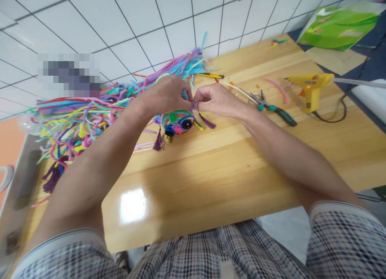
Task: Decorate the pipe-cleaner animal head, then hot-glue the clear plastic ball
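A colourful pipe-cleaner figure [177,122] with black button-like eyes and a pink nose stands on the wooden table. One purple tassel [158,140] hangs at its left side, another [207,121] at its right. Both hands meet at the figure's upper right, closed around a small purple piece [193,106]. My left hand [177,89] reaches over the top of the figure, its fingertips pinched on that piece. From the right, my right hand [211,98] pinches the same piece, thumb and forefinger together.
A large pile of pipe cleaners [90,114] covers the left and back. To the right lie pliers [277,112], a yellow glue gun [312,89] with its cord, and a pink strip [277,89]. A yellow cutter [211,75] lies behind my hands, near the tiled wall.
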Tool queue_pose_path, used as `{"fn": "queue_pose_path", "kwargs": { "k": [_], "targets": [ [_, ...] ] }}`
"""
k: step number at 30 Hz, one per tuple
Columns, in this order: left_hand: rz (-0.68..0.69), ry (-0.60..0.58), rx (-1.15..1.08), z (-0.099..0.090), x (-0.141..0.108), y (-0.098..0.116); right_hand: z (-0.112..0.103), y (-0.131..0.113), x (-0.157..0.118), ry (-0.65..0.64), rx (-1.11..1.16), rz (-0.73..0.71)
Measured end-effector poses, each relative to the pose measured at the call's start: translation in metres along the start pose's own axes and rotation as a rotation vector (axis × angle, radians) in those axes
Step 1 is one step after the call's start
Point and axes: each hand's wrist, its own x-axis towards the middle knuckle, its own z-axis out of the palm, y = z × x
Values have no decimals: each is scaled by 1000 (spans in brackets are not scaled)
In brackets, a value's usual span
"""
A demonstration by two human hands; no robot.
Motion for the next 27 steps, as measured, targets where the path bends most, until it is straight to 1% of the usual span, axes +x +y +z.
{"fn": "queue_pose_path", "kwargs": {
  "k": [3, 6, 8, 11, 15, 18, 23, 27],
  "targets": [
    [-4, -6, 24, -2, 0, 1, 1, 0, 0, 13, -45, 1],
    [10, 1, 51, 0, 1, -1, 2, 1, 0, 8, -24, 17],
    [24, 3, 65, 0, 2, -2, 1, 1, 1, -8, 27, 47],
    [6, -4, 71, 0, 2, -1, -1, 0, 1, -51, 125, 111],
    [16, 3, 80, -1, 0, -1, -1, 1, 3, -38, 239, 179],
    [30, -3, 97, 0, 2, -3, -1, 3, 5, -32, 291, 170],
    [37, -8, 100, 2, 4, -6, 0, 7, 7, -33, 307, 130],
    [83, 7, 121, 2, 0, -3, 1, 6, 6, -19, 367, 174]
  ]
}}
